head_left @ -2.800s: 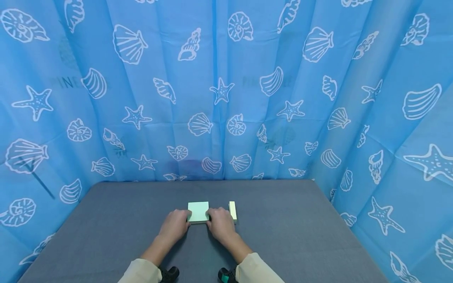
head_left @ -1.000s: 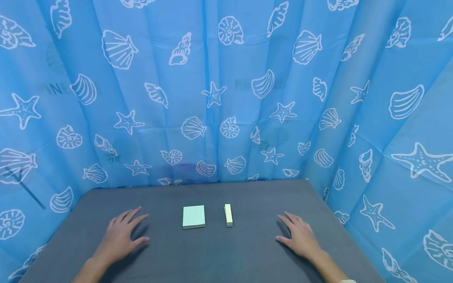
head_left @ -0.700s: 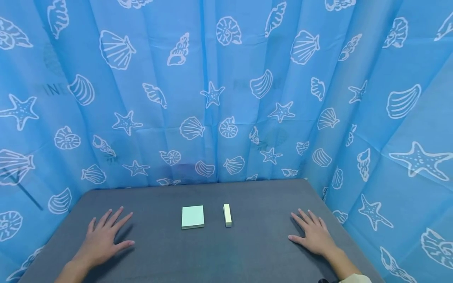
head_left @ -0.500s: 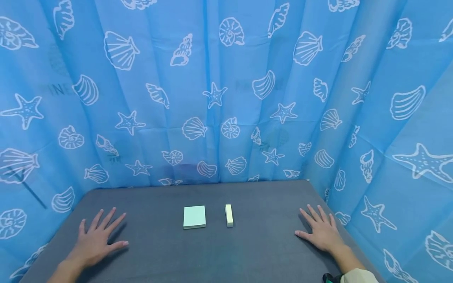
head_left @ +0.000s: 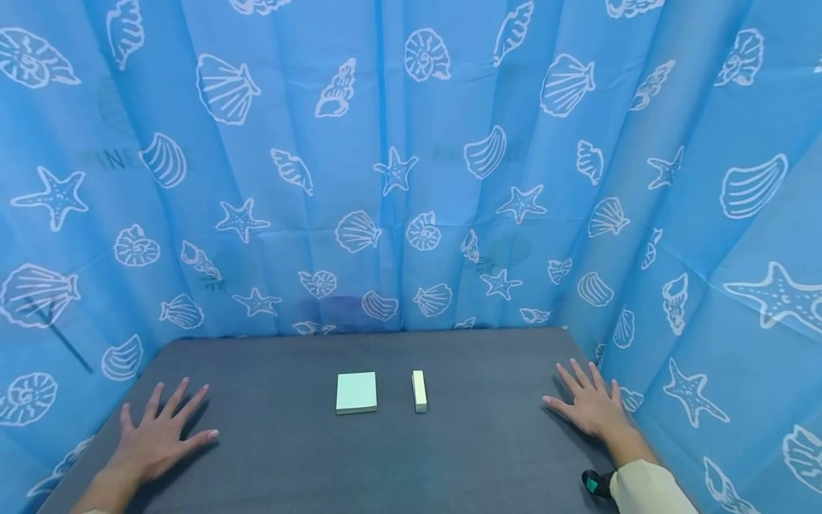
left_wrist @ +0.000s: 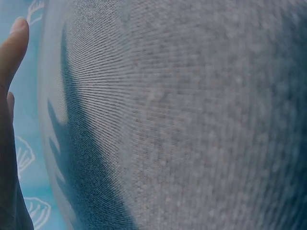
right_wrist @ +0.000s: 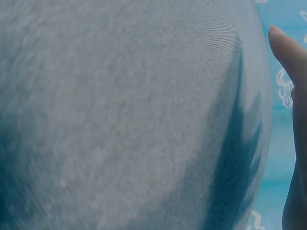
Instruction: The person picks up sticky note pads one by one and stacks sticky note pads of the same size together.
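In the head view a square pale green sticky note pad [head_left: 356, 392] lies flat near the middle of the table. Just right of it is a narrow pale yellow block [head_left: 419, 391], which looks like a slim note pad. My left hand [head_left: 154, 439] is spread over the table's left side, well away from both pads. On the far right, my right hand [head_left: 591, 407] has its fingers fanned out, holding nothing. Each wrist view catches only part of its hand: the left hand [left_wrist: 9, 120] at the left edge, the right hand [right_wrist: 300, 96] at the right edge, above their shadows.
Grey cloth covers the table [head_left: 385, 464]. A blue curtain [head_left: 411, 178] with white shells and starfish hangs along the back and both sides. A black strap [head_left: 597, 483] with a green patch sits at the right wrist.
Earlier, both hands gripped the green pad at its sides. They have let go and moved far apart, fingers spreading, while the two pads stay on the table.
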A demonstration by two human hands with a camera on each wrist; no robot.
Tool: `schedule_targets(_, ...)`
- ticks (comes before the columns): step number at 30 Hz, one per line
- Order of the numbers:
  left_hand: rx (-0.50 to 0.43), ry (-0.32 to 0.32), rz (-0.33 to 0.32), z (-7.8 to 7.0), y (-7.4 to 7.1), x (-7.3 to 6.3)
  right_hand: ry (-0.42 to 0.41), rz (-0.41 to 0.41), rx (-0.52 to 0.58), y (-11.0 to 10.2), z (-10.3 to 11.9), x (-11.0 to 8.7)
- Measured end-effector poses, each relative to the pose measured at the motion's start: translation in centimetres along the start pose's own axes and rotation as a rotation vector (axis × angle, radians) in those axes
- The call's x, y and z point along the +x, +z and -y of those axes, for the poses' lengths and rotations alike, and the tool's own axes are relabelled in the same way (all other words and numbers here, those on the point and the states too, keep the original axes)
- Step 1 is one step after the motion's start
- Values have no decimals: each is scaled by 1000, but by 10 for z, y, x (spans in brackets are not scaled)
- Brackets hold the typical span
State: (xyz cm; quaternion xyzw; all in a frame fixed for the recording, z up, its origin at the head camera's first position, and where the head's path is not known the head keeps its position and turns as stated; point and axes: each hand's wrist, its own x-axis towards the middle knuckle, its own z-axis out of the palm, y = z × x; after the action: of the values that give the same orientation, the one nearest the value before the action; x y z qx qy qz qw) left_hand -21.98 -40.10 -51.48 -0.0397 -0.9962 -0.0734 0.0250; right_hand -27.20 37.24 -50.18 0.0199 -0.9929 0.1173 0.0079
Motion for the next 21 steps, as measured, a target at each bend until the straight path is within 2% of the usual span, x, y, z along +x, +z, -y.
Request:
schedule_targets(6,2,-12,7,2,1,-1,5,16,1,-1,6,1)
schedule_targets(21,16,-10,4,0,-3,-1,6,-5,-9,-2,6,-2)
